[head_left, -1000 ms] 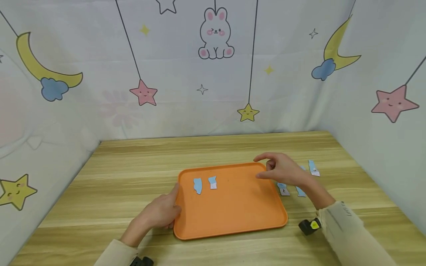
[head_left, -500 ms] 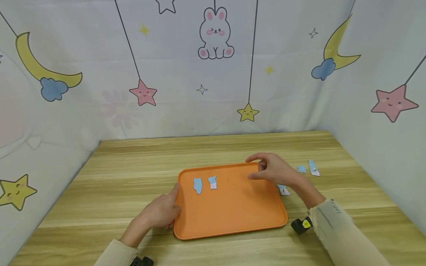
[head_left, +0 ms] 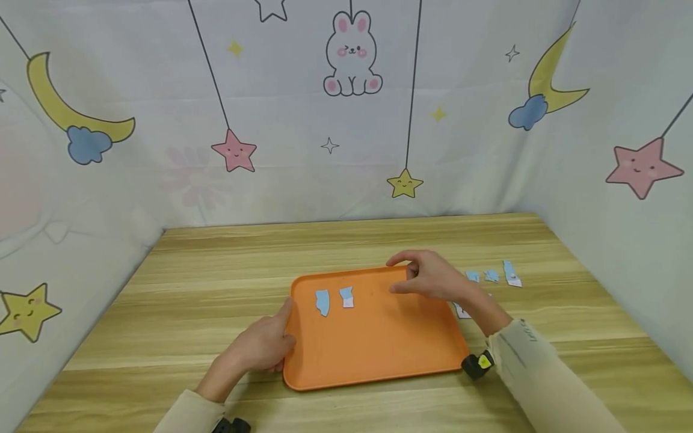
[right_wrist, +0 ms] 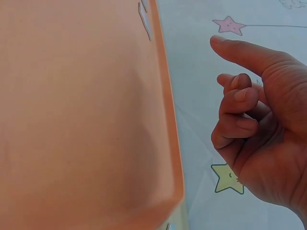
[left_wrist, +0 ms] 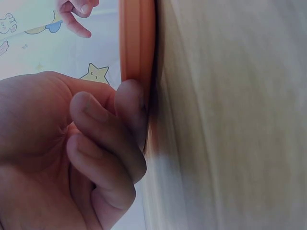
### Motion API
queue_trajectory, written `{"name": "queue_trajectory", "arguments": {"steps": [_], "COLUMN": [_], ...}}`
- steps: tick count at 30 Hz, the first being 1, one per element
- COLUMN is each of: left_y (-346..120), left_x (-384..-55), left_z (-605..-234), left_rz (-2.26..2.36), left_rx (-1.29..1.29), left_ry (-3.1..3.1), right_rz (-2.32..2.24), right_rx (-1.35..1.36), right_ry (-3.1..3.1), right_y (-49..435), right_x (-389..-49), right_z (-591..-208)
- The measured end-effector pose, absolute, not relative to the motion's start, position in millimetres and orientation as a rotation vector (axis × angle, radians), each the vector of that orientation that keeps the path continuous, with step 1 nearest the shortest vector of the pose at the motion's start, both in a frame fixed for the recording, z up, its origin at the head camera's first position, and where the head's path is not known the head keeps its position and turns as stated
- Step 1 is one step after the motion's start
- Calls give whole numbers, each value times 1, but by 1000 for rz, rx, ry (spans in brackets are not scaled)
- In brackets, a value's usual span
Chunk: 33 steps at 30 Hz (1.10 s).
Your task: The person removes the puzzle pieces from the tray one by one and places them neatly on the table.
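Note:
An orange tray [head_left: 373, 349] lies on the wooden table. My left hand [head_left: 263, 344] grips its left edge; in the left wrist view, curled fingers [left_wrist: 103, 124] meet the tray's outer wall [left_wrist: 136, 43]. Over the tray's upper right part hovers my right hand [head_left: 433, 278], thumb and index finger spread apart, the other fingers bent, nothing between them. Two torn-looking paper pieces lie at the tray's upper left: a light blue one [head_left: 322, 302] and a blue-and-white one [head_left: 347, 297].
Right of the tray, several more paper pieces lie on the table [head_left: 541, 361], among them a long blue-and-white piece [head_left: 511, 273] and a small blue piece [head_left: 491, 275]. My right forearm partly covers another piece [head_left: 462, 311]. A printed curtain [head_left: 292, 192] surrounds the table.
My right hand has moved left, further over the tray, with thumb and index finger still apart. Pieces behind it have come into view. The left hand and tray have stayed put.

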State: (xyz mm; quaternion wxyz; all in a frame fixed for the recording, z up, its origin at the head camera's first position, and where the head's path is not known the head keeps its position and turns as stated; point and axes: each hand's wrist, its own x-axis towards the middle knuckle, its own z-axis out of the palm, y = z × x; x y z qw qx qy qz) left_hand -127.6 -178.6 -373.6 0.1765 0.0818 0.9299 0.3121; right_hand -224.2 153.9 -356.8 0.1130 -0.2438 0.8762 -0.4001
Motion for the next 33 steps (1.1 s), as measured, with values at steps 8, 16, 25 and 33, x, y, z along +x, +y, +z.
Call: {"name": "queue_trajectory", "arguments": {"steps": [8,16,25,33], "left_y": [-178,-178,-178,-179], "left_x": [-128,-128,-128,-128], "left_z": [-372,-373,-372,-373], "left_rz": [887,859,864,852], "left_rx": [232,220,213,220], "left_ry": [2628,2641,2631,2641], "right_rz": [-1204,-1183,-1136,-1081], "right_rx": [-743,-764,-788,-793], "right_ry": [2538,2534,2516,2507], "right_y": [143,132,118,106], "right_x": [-229,-232,-234,-236], "right_z": [-362,-365,-368,-371]}}
